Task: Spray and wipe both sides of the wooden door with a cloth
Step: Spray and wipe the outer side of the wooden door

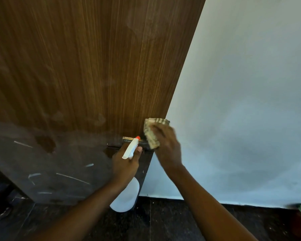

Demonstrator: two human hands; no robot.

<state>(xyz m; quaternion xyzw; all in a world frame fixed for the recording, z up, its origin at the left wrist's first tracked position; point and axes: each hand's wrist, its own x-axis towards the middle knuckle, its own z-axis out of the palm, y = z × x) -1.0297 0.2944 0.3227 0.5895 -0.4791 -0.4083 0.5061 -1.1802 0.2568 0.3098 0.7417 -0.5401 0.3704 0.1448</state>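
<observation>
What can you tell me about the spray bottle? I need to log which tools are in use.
The spray bottle is translucent white plastic with a white trigger head and an orange nozzle tip. The left hand grips its neck, holding it upright and tilted towards the door, the nozzle near the door's dark lower part. Its rounded body hangs below the hand, above the dark floor. How full it is cannot be told.

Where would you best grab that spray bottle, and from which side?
Best taken round the narrow neck just under the white trigger head, as the left hand does now. The spray bottle widens into a round body below the neck, so fingers probably close more surely there. Coming from behind, opposite the orange nozzle that faces the wooden door, leaves a finger free for the trigger.
</observation>
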